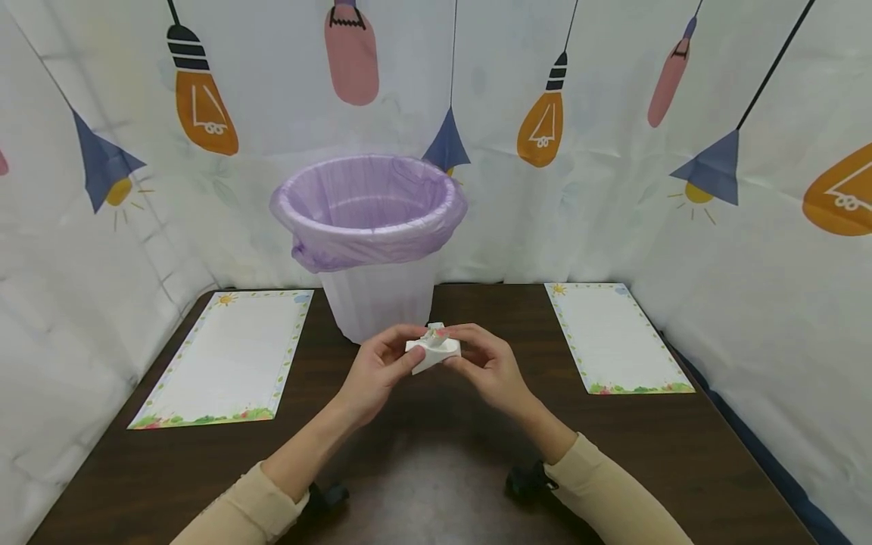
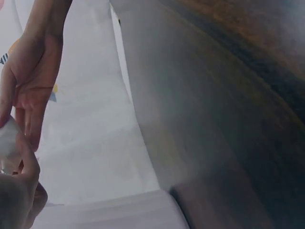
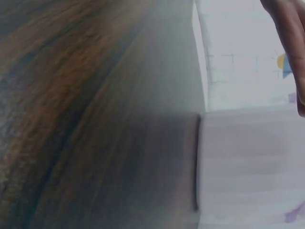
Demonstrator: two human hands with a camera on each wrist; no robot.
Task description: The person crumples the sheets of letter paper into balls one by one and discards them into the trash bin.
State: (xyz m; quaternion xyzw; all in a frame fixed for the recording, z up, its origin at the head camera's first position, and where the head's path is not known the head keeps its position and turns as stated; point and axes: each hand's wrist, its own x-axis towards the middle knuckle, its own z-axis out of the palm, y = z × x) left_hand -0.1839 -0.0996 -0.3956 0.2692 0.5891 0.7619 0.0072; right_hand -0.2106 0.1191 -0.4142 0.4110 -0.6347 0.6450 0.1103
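Note:
Both hands meet in front of the bin in the head view. Between them is a small white object [image 1: 434,351], box-like, with a raised flap and faint pink and green marks on top. My left hand [image 1: 379,371] pinches its left side between thumb and fingers. From the other side my right hand [image 1: 492,369] pinches it, thumb below and fingertips at the top. In the left wrist view part of the white object shows at the left edge between the hands. The right wrist view catches only some fingers [image 3: 290,43] of a hand; the object is out of sight there.
A white bin [image 1: 378,299] lined with a purple bag [image 1: 375,242] stands behind the hands. White sheets with decorated borders lie left [image 1: 228,356] and right [image 1: 616,341] on the dark wooden table [image 1: 422,484]. A patterned curtain [image 1: 490,219] hangs behind.

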